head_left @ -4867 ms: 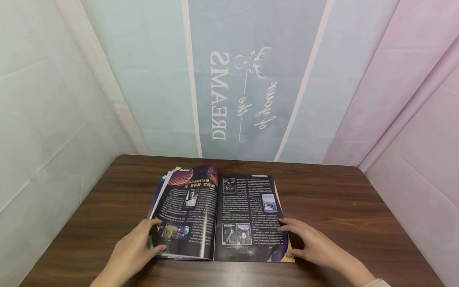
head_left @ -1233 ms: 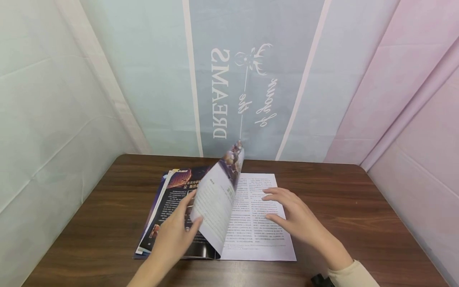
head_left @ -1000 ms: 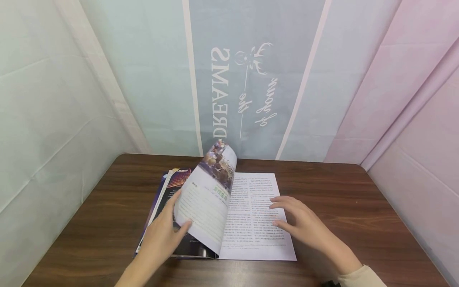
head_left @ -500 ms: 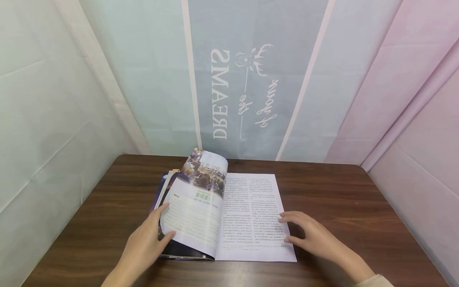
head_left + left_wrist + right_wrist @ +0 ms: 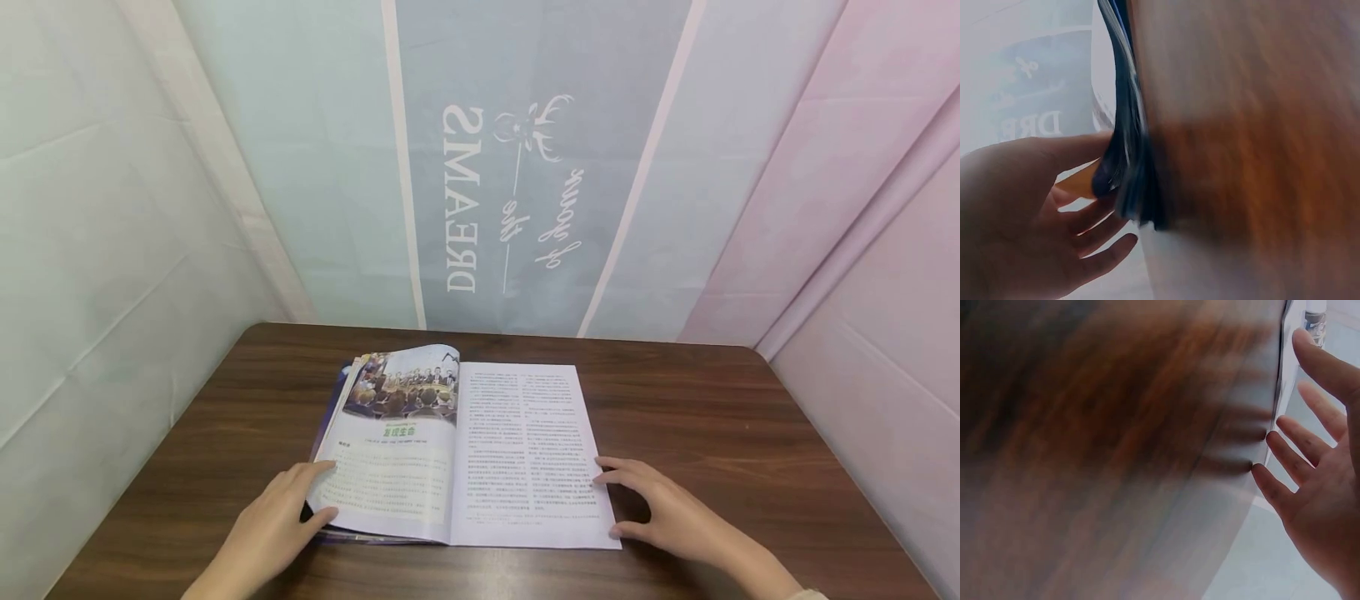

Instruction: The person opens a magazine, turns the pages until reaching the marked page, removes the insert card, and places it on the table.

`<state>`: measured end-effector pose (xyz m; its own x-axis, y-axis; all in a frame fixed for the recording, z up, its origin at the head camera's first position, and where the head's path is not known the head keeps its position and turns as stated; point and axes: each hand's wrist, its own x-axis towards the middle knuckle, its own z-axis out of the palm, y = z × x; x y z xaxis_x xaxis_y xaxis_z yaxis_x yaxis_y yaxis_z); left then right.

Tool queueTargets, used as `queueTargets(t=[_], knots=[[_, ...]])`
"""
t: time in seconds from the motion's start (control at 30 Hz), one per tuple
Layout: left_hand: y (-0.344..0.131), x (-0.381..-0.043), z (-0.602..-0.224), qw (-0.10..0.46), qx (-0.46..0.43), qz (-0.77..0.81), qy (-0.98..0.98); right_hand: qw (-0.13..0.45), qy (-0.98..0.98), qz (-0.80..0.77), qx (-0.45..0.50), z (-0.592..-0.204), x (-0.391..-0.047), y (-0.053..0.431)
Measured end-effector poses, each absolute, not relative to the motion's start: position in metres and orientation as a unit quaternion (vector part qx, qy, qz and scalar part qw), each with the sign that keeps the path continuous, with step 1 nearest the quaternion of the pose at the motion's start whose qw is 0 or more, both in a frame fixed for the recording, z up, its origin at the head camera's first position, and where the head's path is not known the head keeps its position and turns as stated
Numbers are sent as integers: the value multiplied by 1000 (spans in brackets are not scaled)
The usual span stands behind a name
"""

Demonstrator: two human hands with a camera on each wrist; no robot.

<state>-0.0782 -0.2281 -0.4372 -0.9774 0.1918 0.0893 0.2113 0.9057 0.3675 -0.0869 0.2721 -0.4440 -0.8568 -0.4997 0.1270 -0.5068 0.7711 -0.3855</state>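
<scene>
An open magazine (image 5: pixel 525 458) lies on the wooden table. Its left page (image 5: pixel 390 492) carries a crowd picture and a green title; the right one is full of white text columns. My left hand (image 5: pixel 258 521) rests at the magazine's lower left edge, thumb and fingertips touching the page. In the left wrist view, the fingers (image 5: pixel 1107 256) are by the blurred page stack (image 5: pixel 1125 137). My right hand (image 5: pixel 667 512) lies at the lower right edge, fingertips at the page border. The right wrist view shows its fingers (image 5: pixel 1300 440) spread, tips near the table and page edge.
The dark wooden table (image 5: pixel 735 433) extends on both sides of the magazine. Fabric walls surround it; the back curtain (image 5: pixel 510 183) bears lettering and a deer head. A small bottle-like item (image 5: pixel 1315 325) shows in the right wrist view.
A dark spread has given way to white pages. My left hand has carried the turned page leftward and down; it now lies nearly flat. My right hand has moved back to the right edge.
</scene>
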Motion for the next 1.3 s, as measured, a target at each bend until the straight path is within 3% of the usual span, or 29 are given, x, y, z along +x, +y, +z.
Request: queueTargets(t=[0.2,0.5,0.9,1.3], knots=[[-241,-80,-445,-9,-104,-194,-975,-18,-942,207,261,-445,-87,272],[-246,-81,-447,-19,-98,-201,-974,-18,-946,198,256,-446,-88,269],[-246,-82,-444,-14,-106,-173,-979,62,-946,166,272,-441,-93,260],[-228,-84,-434,41,-124,-171,-977,161,-928,175,286,-427,-108,249]])
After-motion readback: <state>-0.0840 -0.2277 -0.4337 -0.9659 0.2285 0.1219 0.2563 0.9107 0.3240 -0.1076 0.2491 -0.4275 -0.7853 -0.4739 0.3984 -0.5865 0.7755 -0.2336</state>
